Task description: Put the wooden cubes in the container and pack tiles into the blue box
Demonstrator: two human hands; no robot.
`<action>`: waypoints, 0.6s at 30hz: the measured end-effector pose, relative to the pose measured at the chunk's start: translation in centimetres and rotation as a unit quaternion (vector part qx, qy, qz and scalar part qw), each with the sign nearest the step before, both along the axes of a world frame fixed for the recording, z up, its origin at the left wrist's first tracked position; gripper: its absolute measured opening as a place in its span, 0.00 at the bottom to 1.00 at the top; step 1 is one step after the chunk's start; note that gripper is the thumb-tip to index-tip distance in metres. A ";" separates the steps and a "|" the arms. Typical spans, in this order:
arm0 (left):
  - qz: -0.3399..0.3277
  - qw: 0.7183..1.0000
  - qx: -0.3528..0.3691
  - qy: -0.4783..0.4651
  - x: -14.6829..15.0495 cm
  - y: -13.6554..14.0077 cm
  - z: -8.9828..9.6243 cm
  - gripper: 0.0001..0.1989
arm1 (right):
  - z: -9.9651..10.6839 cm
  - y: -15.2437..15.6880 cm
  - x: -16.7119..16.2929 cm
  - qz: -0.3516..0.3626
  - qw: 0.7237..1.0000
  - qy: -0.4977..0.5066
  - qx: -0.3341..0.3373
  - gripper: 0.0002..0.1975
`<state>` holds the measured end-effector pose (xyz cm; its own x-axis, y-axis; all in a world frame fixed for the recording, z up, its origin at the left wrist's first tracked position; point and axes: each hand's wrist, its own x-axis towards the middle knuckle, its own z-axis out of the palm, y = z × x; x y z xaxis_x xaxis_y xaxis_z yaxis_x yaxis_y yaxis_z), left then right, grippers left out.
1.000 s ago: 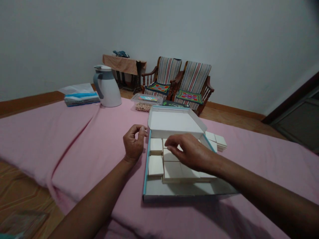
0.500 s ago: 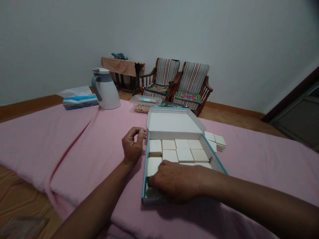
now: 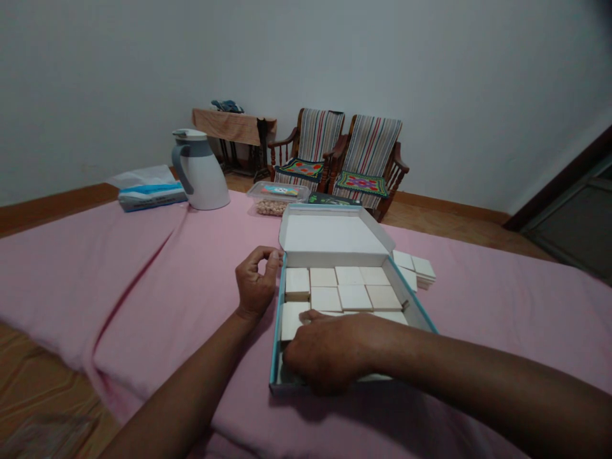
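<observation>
A shallow cardboard box [image 3: 274, 363] with blue edges lies open, its lid [image 3: 335, 231] tipped back. Inside are rows of square white tiles [image 3: 354, 296], some at differing heights. My left hand [image 3: 257, 284] is curled at the upper left side of the box, thumb and fingers closed at its edge. Over the front left part of the box is my right hand [image 3: 329, 350], bent down among the tiles. Its thumb touches a white tile [image 3: 294, 320], while its other fingertips are mostly hidden, and whatever they hold does not show.
Loose white tiles [image 3: 415, 269] are stacked right of the box. Behind it sits a clear plastic container [image 3: 272, 207] holding small round pieces. A white jug [image 3: 208, 178] and a tissue pack [image 3: 150, 196] stand at the back left of the pink cloth [image 3: 143, 287].
My right hand has shifted slightly left and down within the box, its fingers more tucked in. My left hand stays at the box's side. The view has moved slightly.
</observation>
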<state>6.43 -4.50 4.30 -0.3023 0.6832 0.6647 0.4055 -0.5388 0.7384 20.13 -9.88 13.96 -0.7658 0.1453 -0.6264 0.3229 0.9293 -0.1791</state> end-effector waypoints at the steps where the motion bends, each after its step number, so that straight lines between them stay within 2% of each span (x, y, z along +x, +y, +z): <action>1: 0.001 1.000 -0.002 0.000 0.0 0.0 0.0 0.08 | 0.1 0.0 -0.1 -0.002 1.000 -0.007 0.001 0.09; 4: 0.008 1.000 -0.006 -0.003 0.1 0.1 -0.2 0.07 | 0.7 0.1 0.2 -0.010 1.000 0.003 0.002 0.10; 9: 0.010 1.000 0.003 -0.007 0.2 0.3 -0.3 0.08 | 2.1 1.1 1.5 -0.085 0.987 0.119 0.062 0.12; 11: 0.013 1.000 0.006 -0.010 0.3 0.3 -0.2 0.08 | 2.4 1.4 1.8 -0.098 0.985 0.131 0.049 0.13; 14: 0.015 1.000 0.006 -0.012 0.3 0.2 -0.1 0.08 | 2.1 1.2 1.8 -0.069 0.991 0.110 0.008 0.15; 18: 0.010 1.000 0.004 -0.007 0.2 0.3 -0.1 0.08 | 1.2 0.7 0.8 -0.077 0.997 -0.010 0.019 0.13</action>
